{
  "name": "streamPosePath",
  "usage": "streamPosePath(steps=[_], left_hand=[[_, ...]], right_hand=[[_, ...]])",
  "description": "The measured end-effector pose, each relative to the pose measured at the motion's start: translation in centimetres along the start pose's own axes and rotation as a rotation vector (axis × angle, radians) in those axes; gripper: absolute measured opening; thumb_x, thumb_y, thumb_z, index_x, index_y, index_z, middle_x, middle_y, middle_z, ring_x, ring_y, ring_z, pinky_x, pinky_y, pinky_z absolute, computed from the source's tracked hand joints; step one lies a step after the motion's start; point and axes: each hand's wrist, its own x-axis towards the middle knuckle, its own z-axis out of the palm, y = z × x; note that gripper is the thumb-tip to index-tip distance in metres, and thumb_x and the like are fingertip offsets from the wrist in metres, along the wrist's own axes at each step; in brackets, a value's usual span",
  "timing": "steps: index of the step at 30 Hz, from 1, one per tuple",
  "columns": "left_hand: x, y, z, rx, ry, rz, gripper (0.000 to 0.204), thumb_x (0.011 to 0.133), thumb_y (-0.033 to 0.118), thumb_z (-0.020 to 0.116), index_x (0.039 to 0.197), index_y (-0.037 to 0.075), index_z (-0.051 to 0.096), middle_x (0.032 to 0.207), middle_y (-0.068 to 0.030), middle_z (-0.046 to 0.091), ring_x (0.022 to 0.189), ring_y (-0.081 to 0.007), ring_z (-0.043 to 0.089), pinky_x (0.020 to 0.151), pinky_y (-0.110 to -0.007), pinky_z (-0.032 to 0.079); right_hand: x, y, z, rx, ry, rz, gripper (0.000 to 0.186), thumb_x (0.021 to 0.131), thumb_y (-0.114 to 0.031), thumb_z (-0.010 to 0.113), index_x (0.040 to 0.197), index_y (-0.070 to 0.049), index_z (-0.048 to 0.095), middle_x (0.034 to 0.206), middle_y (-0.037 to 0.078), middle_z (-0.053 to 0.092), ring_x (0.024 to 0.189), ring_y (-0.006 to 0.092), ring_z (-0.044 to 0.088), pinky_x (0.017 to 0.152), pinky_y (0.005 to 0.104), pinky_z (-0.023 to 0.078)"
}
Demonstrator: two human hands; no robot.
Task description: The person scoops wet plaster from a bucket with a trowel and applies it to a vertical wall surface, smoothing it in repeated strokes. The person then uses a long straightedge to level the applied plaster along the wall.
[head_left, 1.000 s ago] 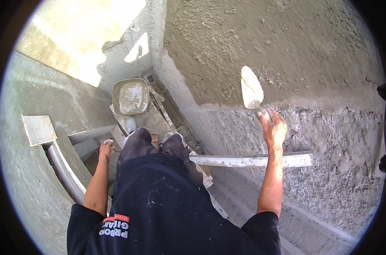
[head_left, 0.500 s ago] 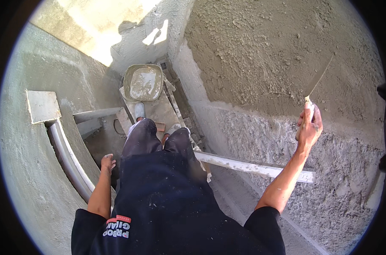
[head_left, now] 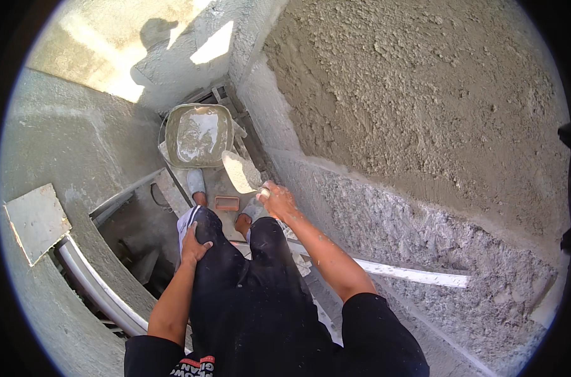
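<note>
My right hand (head_left: 278, 201) is closed around the handle of a trowel (head_left: 240, 173), its pale, mortar-smeared blade pointing toward the bucket. Just beyond the blade stands a squarish bucket (head_left: 225, 135) with wet grey mortar (head_left: 196, 135) inside. My left hand (head_left: 194, 244) rests on my left knee, fingers spread over the dark trouser leg. To the right rises a wall with rough wet mortar (head_left: 423, 81) on its upper part; below that band the surface (head_left: 417, 220) is paler and pitted.
Between my feet lies a small reddish rectangular tray-like thing (head_left: 227, 203). A long white straight bar (head_left: 411, 274) slants along the right wall's foot. At left are a square board (head_left: 38, 221), a curved white pipe (head_left: 100, 286) and a dark gap (head_left: 134, 251) beside the boards.
My right hand has swung the trowel from the right wall down and left, close to the bucket. My left hand has moved onto my knee. The view has shifted, and I lean further forward.
</note>
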Motion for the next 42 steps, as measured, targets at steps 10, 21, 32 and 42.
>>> streamPosePath(steps=[10, 21, 32, 42], left_hand=[[5.8, -2.0, -1.5, 0.133, -0.017, -0.183, 0.097, 0.076, 0.032, 0.083, 0.158, 0.016, 0.034, 0.163, -0.0155, 0.033, 0.145, -0.0383, 0.036, 0.118, -0.050, 0.033], [9.8, -5.0, -3.8, 0.003, -0.018, -0.153, 0.093, 0.077, 0.032, 0.082, 0.157, 0.017, 0.038, 0.161, -0.0168, 0.034, 0.144, -0.0400, 0.037, 0.118, -0.050, 0.032], [6.8, -0.9, -2.1, 0.123, 0.056, -0.181, 0.100, 0.067, 0.031, 0.088, 0.154, 0.015, 0.041, 0.161, -0.0183, 0.036, 0.142, -0.0400, 0.040, 0.117, -0.048, 0.035], [3.6, 1.7, 0.9, -0.045, 0.143, -0.157, 0.086, 0.085, 0.034, 0.079, 0.155, 0.004, 0.038, 0.159, -0.0277, 0.034, 0.148, -0.0410, 0.034, 0.122, -0.045, 0.029]], right_hand=[[33.2, -4.6, 25.9, -0.476, 0.189, -0.151, 0.018, 0.094, -0.027, 0.058, 0.099, -0.011, 0.067, 0.093, 0.014, 0.072, 0.086, 0.0344, 0.073, 0.074, 0.0482, 0.057], [49.2, -7.8, 35.6, -0.153, 0.065, 0.198, 0.032, 0.095, -0.034, 0.060, 0.112, -0.008, 0.072, 0.120, 0.018, 0.070, 0.114, 0.0338, 0.066, 0.101, 0.0427, 0.050], [24.9, -6.6, 17.8, 0.259, 0.394, -0.307, 0.030, 0.087, -0.031, 0.077, 0.105, -0.007, 0.076, 0.097, 0.017, 0.075, 0.093, 0.0377, 0.072, 0.081, 0.0445, 0.056], [-6.8, -2.5, -12.2, -0.048, 0.190, -0.260, 0.042, 0.091, -0.038, 0.073, 0.123, -0.011, 0.070, 0.108, 0.021, 0.068, 0.096, 0.0390, 0.069, 0.083, 0.0488, 0.055]])
